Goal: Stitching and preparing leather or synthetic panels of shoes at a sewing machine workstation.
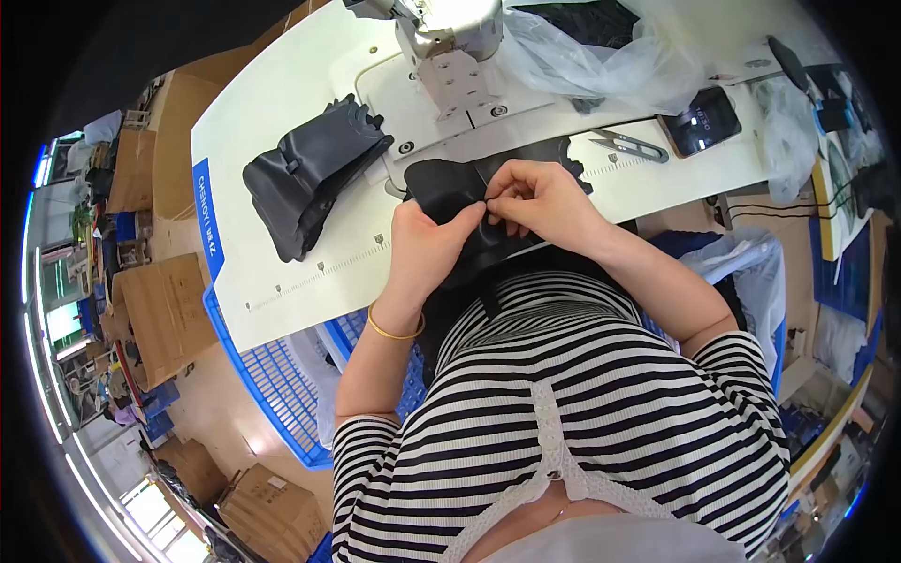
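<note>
A black leather-like piece (446, 188) lies at the table's near edge, just below the sewing machine (455, 66). My left hand (424, 246) pinches it, with the thumb pointing right. Close beside it, my right hand (544, 202) is closed with its fingertips on the same piece, and the two hands' tips almost meet. Anything smaller between the fingertips is too small to make out. To the left, a stack of similar black pieces (314, 169) with notched edges rests on the table. A gold bangle circles my left wrist.
Thread snips (631, 145) and a phone (701, 120) lie on the white table (310, 300) to the right. Clear plastic bags (601, 56) bunch up behind them. Blue baskets (272, 385) stand below the table's edge, and cardboard boxes (164, 314) sit on the floor at left.
</note>
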A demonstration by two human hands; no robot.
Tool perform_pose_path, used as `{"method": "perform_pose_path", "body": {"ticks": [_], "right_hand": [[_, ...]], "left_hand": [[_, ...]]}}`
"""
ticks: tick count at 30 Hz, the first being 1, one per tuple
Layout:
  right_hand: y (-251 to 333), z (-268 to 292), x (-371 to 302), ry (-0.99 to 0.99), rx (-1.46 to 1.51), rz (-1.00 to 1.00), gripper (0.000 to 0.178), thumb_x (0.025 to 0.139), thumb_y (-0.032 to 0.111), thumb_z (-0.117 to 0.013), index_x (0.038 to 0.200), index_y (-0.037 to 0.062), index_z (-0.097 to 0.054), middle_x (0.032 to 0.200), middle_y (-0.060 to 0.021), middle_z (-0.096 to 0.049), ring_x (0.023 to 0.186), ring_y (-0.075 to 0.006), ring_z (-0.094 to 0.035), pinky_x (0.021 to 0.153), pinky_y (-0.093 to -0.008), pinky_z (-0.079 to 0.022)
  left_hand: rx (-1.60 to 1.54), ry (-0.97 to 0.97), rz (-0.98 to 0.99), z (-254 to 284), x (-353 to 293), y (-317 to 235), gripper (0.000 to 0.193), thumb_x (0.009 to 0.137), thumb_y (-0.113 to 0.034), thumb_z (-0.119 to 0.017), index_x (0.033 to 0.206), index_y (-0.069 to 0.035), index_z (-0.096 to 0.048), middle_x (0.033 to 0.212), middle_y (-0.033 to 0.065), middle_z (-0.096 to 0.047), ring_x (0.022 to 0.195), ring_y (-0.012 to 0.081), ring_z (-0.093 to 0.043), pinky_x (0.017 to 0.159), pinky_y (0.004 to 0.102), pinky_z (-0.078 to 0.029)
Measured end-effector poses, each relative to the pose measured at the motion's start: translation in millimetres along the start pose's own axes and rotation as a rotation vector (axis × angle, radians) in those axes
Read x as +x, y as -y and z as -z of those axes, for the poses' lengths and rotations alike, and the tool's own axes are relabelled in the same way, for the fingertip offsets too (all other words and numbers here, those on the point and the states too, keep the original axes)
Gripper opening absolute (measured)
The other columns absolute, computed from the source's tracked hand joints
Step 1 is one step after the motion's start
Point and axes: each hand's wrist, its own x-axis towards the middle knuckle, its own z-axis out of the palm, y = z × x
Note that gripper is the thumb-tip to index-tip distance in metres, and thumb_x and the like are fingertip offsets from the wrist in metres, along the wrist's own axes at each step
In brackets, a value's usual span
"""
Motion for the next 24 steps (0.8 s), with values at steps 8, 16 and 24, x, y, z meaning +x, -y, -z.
{"method": "perform_pose_path", "body": {"ticks": [8,16,24], "right_hand": [[-2.9,-0.5,-5.3,-0.070,-0.011,0.040,0.010,0.085,0.008,-0.062,0.090,-0.0008,-0.061,0.071,-0.0040,-0.065,0.060,-0.0080,-0.060,0.053,-0.0212,-0.047],[-19.3,-17.3,-59.8,0.082,-0.142,0.449,0.021,0.083,0.013,-0.069,0.097,0.0022,-0.057,0.076,-0.0037,-0.060,0.058,-0.0102,-0.055,0.052,-0.0236,-0.043],[0.3,-28.1,-45.9,-0.116,1.022,0.241,0.032,0.091,0.008,-0.055,0.122,0.0037,-0.051,0.110,-0.0067,-0.062,0.101,-0.0176,-0.060,0.089,-0.0302,-0.048]], "left_hand": [[0.001,0.022,-0.021,-3.4,-2.2,1.3,0.011,0.077,-0.005,-0.069,0.085,0.003,-0.068,0.073,0.0037,-0.068,0.062,0.0089,-0.060,0.057,0.0230,-0.048],[-0.431,-0.065,0.017,-7.1,-17.3,-36.9,0.021,0.076,0.003,-0.072,0.096,0.001,-0.066,0.087,0.0081,-0.068,0.074,0.0149,-0.065,0.069,0.0271,-0.054],[-0.505,0.010,0.036,-15.6,-33.0,-63.4,0.030,0.074,0.005,-0.072,0.103,0.002,-0.063,0.096,0.0091,-0.067,0.083,0.0155,-0.065,0.076,0.0280,-0.054]]}}
